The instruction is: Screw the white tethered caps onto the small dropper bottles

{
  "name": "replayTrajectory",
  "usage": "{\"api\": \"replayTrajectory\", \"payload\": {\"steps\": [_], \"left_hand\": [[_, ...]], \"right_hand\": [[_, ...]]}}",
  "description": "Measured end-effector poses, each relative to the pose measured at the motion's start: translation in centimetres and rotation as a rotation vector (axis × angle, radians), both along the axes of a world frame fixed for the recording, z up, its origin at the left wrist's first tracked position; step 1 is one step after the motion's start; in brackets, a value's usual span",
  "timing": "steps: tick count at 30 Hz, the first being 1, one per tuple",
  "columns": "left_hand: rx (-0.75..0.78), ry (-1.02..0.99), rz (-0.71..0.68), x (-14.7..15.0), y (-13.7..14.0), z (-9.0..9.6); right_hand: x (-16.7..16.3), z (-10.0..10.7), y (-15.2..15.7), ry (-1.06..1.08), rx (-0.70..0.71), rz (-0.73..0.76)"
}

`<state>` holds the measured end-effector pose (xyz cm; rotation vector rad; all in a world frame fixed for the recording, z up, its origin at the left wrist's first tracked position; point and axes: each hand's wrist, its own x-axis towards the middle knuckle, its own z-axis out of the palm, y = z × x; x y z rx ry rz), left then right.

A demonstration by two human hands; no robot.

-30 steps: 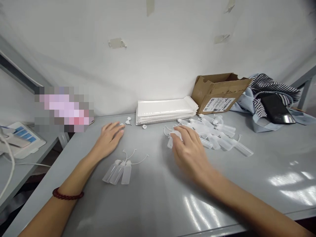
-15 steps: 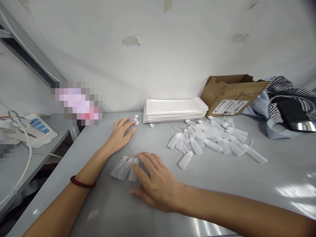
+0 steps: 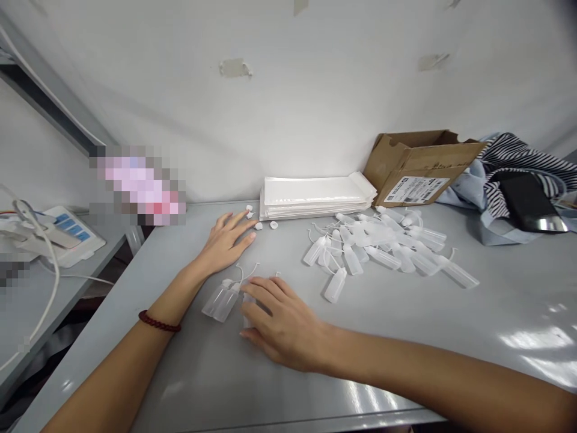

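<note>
The right hand curls at a half-hidden translucent bottle, which lies on the tabletop just right of two more bottles; the fingers cover much of it, so whether that grip is closed on it or merely touching cannot be told. The left hand rests beyond the pair with its grip open, fingers spread, the tips at or just beside small white caps. The step in hand appears to be the handling of that one bottle, and it probably goes best with a light pinch on the body, since the walls look thin and may give under a hard squeeze. The thin straps fan out above the necks near the right fingertips, so the person does well to keep the fingers below them and avoid snagging one. A low, level movement would spare the neighbouring pair a knock. Keeping the left fingers quiet guards the caps against rolling, while the loose pile lies well apart on the right.
</note>
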<state>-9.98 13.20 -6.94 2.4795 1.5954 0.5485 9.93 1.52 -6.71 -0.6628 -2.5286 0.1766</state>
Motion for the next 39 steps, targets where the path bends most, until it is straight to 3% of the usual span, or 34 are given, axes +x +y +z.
{"api": "replayTrajectory", "payload": {"steps": [7, 13, 18, 23, 29, 33, 39], "left_hand": [[0.107, -0.077, -0.023, 1.1, -0.9, 1.3], [0.040, -0.085, -0.135, 1.5, -1.2, 1.5], [0.035, -0.128, -0.048, 0.4, -1.7, 1.4], [0.008, -0.187, 0.034, -0.2, -2.0, 1.5], [-0.102, -0.331, 0.072, 0.9, -3.2, 2.3], [-0.260, -0.504, 0.106, 2.6, -4.8, 3.1], [-0.443, -0.713, 0.159, 4.2, -6.3, 4.4]], "right_hand": [[0.1, -0.4, 0.3, 0.071, -0.003, 0.032], [0.5, -0.4, 0.2, 0.185, -0.210, 0.112], [1.6, 0.7, 0.3, 0.200, -0.433, 0.087], [3.2, 2.3, 0.3, 0.059, -0.572, 0.081], [4.9, 3.1, 0.4, -0.075, -0.501, 0.040], [5.4, 3.1, 0.9, -0.069, -0.461, 0.003], [5.5, 3.0, 1.0, -0.109, -0.256, 0.054]]}}
